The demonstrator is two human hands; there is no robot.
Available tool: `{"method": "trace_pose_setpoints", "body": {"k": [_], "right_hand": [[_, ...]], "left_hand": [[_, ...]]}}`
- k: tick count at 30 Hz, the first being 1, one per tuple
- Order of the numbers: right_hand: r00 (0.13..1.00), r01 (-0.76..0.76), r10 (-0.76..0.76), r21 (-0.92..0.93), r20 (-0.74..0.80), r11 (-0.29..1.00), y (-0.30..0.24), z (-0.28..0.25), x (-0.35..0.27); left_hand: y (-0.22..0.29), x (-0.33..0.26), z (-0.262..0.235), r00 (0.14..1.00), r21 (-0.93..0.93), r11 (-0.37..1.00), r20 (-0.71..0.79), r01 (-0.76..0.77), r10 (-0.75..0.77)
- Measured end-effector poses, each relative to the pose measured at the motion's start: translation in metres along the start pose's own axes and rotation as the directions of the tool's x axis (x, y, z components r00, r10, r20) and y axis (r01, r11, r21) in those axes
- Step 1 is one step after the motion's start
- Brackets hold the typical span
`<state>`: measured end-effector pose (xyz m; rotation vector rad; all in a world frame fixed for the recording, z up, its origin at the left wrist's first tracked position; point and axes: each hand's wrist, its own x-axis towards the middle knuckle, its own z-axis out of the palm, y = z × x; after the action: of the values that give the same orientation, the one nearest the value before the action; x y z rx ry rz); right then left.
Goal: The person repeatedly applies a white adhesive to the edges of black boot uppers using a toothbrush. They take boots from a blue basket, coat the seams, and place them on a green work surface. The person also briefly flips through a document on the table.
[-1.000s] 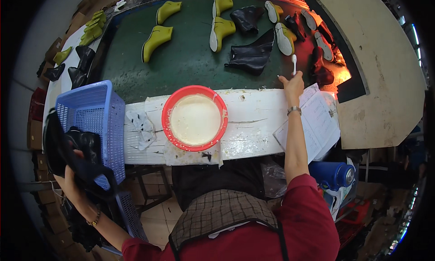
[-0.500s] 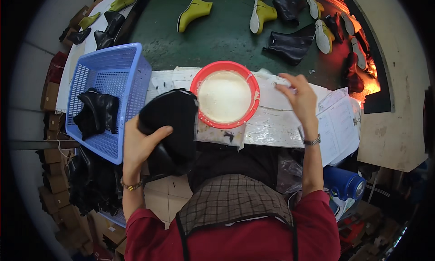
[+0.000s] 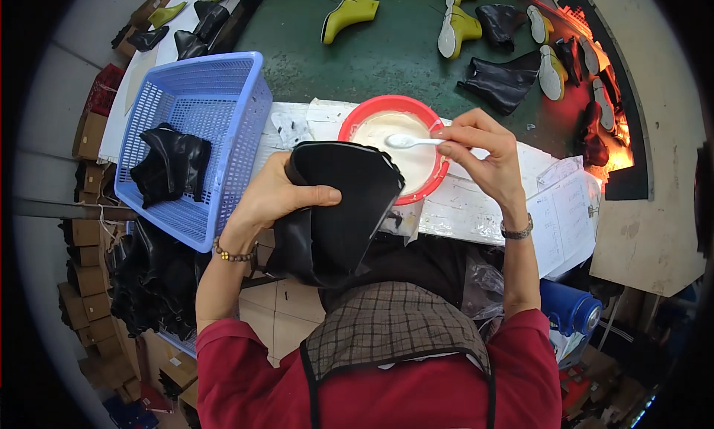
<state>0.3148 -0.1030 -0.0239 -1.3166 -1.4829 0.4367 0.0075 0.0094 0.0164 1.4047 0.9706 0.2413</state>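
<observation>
My left hand (image 3: 279, 194) grips a black boot (image 3: 338, 213), its thumb lying across the flat dark underside. The boot is tilted, and its upper end covers part of a red bowl (image 3: 390, 101) of creamy white liquid. Over that bowl, my right hand (image 3: 483, 150) pinches a small white brush (image 3: 407, 141), shaped like a toothbrush, between thumb and fingers. The brush head looks coated in white and is apart from the boot. Whether it touches the liquid I cannot tell.
A blue plastic basket (image 3: 249, 131) with black boots (image 3: 175, 165) stands at left, more boots (image 3: 152, 280) piled below it. Beyond the white-topped bench (image 3: 468, 213), a green surface (image 3: 297, 72) carries yellow boots (image 3: 349, 16) and black ones. Papers (image 3: 561, 221) and a blue flask (image 3: 565, 306) are at right.
My right hand has brought the brush from the bench right of the bowl to over the liquid. My left hand has moved the boot right, against the bowl's near side. The view has shifted slightly.
</observation>
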Motion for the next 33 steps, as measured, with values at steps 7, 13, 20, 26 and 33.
{"method": "trace_pose_setpoints", "body": {"k": [7,13,20,26,33], "right_hand": [[0.98,0.197,-0.182,-0.29,0.08,0.937,0.0,0.001,0.003],[0.983,0.18,-0.163,-0.271,0.086,0.946,-0.012,0.011,-0.011],[0.996,-0.089,0.087,-0.159,-0.021,0.983,-0.003,0.013,-0.009],[0.987,0.045,0.078,-0.709,0.14,0.704,0.029,0.015,-0.021],[0.984,-0.108,0.175,-0.697,0.025,0.709,0.022,0.012,-0.028]], "left_hand": [[0.01,-0.012,-0.004,0.985,-0.066,0.986,-0.093,-0.153,0.147],[0.01,-0.018,-0.004,0.917,-0.02,0.957,-0.29,-0.29,0.273],[0.005,-0.007,-0.017,0.826,0.181,0.918,-0.401,-0.353,0.397],[-0.041,0.038,-0.04,0.676,0.581,0.798,-0.524,-0.162,0.518],[-0.105,0.013,-0.033,0.88,0.821,0.569,-0.298,0.038,0.371]]}}
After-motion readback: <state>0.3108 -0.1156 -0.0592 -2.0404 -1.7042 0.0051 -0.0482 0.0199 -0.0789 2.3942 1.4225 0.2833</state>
